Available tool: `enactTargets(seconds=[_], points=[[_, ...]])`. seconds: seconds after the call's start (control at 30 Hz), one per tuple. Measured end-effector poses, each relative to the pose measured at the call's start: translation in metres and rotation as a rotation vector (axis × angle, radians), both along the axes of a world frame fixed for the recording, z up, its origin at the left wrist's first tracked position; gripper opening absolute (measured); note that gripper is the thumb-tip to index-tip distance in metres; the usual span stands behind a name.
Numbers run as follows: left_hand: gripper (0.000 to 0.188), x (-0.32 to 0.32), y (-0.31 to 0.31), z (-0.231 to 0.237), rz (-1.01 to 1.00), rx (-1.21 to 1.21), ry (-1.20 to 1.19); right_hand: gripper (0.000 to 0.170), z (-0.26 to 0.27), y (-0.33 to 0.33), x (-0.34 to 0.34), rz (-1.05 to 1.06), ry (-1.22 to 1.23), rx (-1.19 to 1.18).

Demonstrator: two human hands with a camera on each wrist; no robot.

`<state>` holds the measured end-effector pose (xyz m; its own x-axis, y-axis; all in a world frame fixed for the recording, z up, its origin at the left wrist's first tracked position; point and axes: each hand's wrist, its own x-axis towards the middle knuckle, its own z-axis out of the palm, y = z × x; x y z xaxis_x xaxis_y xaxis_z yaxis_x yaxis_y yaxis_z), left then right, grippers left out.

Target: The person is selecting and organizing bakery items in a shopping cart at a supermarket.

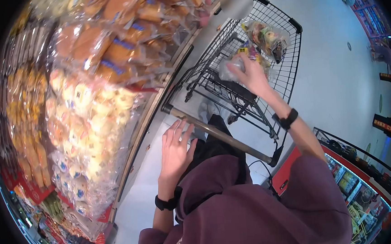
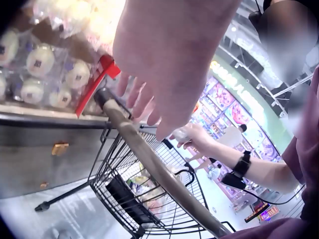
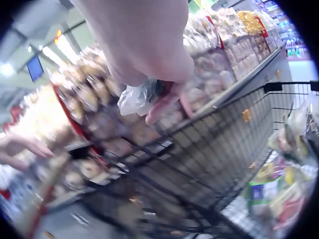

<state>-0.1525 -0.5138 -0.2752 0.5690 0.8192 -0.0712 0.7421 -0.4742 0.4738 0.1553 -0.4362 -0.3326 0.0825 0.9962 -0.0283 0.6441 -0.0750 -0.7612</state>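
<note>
In the head view my right hand [image 1: 255, 78] grips a crumpled clear plastic bag [image 1: 229, 70] above the shopping cart [image 1: 296, 53]. The right wrist view shows the bag [image 3: 134, 101] bunched under the curled fingers, with something dark inside near the palm; its contents are mostly hidden. My left hand [image 1: 174, 147] hovers beside the left end of the cart's push handle [image 1: 221, 136], holding nothing, its fingers loosely extended. Inside the cart lie bagged goods [image 1: 269, 39], including a packet with a purple and green label [image 3: 264, 191].
A long display of plastic-wrapped breads [image 1: 119, 43] and round packaged buns [image 1: 86, 111] runs along the left, its edge close to the cart. A red-framed lit cooler [image 1: 349, 179] stands at the right. Pale floor [image 1: 319, 45] stretches beyond the cart.
</note>
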Motion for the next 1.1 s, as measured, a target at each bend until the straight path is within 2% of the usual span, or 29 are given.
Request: enactTargets(seconds=[0.03, 0.1, 0.13, 0.2, 0.23, 0.37, 0.47, 0.57, 0.67, 0.7, 0.77, 0.8, 0.87, 0.9, 1.0, 1.03, 1.1], points=[[0.042, 0.006, 0.005, -0.019, -0.046, -0.025, 0.004, 0.041, -0.034, 0.018, 0.02, -0.023, -0.182, -0.096], [0.041, 0.021, 0.015, -0.035, -0.062, -0.04, -0.009, 0.041, -0.135, 0.044, 0.055, 0.025, -0.351, -0.139], [0.04, 0.025, 0.019, -0.042, -0.075, -0.043, 0.014, 0.04, -0.177, 0.052, 0.064, 0.028, -0.353, -0.27], [0.039, 0.028, 0.024, -0.051, -0.046, -0.062, -0.022, 0.04, -0.281, 0.065, 0.079, 0.095, -0.325, -0.353], [0.04, 0.028, 0.027, -0.052, -0.052, -0.078, -0.003, 0.04, -0.316, 0.067, 0.078, 0.082, -0.326, -0.387], [0.04, 0.033, 0.034, -0.052, -0.024, -0.153, 0.033, 0.046, -0.409, 0.095, 0.054, -0.08, -0.174, -0.487], [0.038, 0.033, 0.033, -0.054, -0.005, -0.18, 0.058, 0.041, -0.419, 0.114, 0.028, -0.167, -0.188, -0.432], [0.034, 0.036, 0.034, -0.053, 0.038, -0.217, 0.08, 0.02, -0.403, 0.128, 0.017, -0.063, -0.23, -0.587], [0.031, 0.038, 0.033, -0.054, 0.071, -0.237, 0.101, 0.02, -0.42, 0.127, 0.011, -0.148, -0.249, -0.52], [0.031, 0.036, 0.032, -0.054, 0.07, -0.235, 0.101, 0.026, -0.447, 0.122, 0.008, -0.196, -0.254, -0.412], [0.031, 0.035, 0.031, -0.057, 0.084, -0.231, 0.088, 0.021, -0.472, 0.119, 0.006, -0.187, -0.279, -0.392], [0.033, 0.035, 0.03, -0.058, 0.08, -0.238, 0.06, 0.019, -0.481, 0.119, 0.007, -0.175, -0.288, -0.379], [0.037, 0.034, 0.031, -0.057, 0.087, -0.245, 0.016, 0.013, -0.493, 0.123, 0.024, 0.022, -0.256, -0.491], [0.039, 0.033, 0.033, -0.056, 0.079, -0.272, -0.008, 0.017, -0.473, 0.125, 0.037, 0.137, -0.131, -0.583], [0.04, 0.029, 0.035, -0.053, 0.071, -0.347, -0.134, 0.026, -0.477, 0.119, 0.061, 0.404, -0.211, -0.322], [0.04, 0.026, 0.034, -0.055, 0.065, -0.34, -0.172, 0.025, -0.44, 0.116, 0.064, 0.455, -0.264, -0.362], [0.04, 0.022, 0.032, -0.059, 0.041, -0.327, -0.255, 0.023, -0.379, 0.104, 0.069, 0.374, -0.226, -0.394]])
